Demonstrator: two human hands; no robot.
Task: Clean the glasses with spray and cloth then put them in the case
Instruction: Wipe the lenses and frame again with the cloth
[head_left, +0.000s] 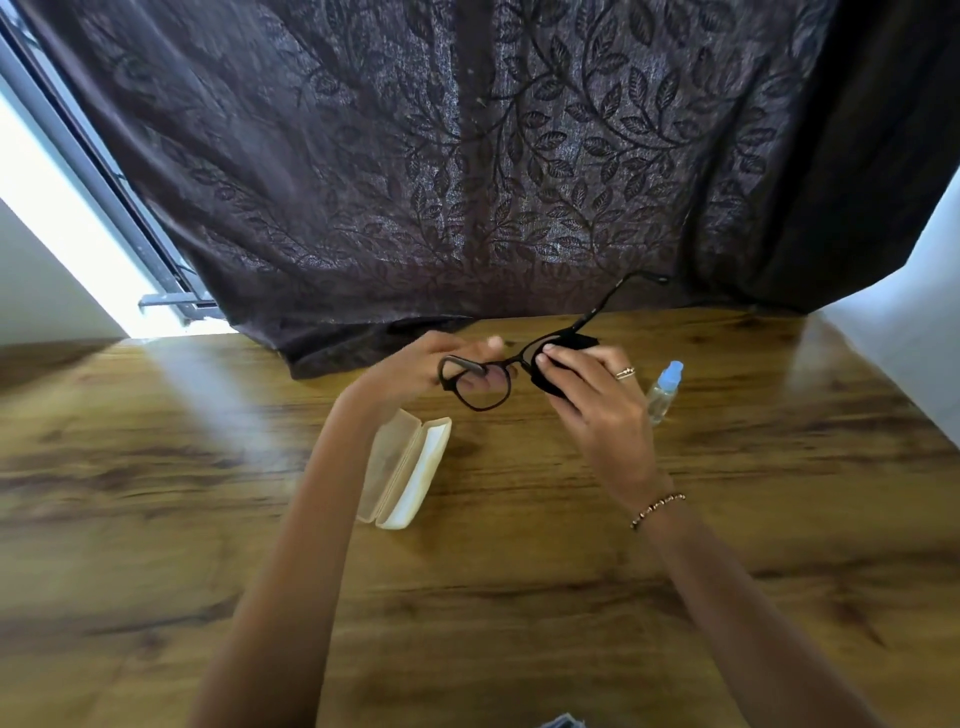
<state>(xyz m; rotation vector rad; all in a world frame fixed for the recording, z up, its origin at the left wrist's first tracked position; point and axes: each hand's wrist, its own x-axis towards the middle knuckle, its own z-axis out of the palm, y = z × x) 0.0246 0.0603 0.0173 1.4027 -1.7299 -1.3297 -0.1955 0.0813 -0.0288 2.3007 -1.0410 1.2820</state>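
Left hand (415, 371) pinches dark round-rimmed plastic glasses (475, 384); right hand (587, 387) presses black cloth (558, 364) on lens. Risk: excess pressure twists frame.

black glasses (475, 384), black cloth (558, 374), cream case (405, 470)

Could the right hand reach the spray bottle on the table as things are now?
Probably yes, but not freely: the spray bottle lies just beside the right hand, with nothing between them, yet that hand is pinching the black cloth on the glasses.
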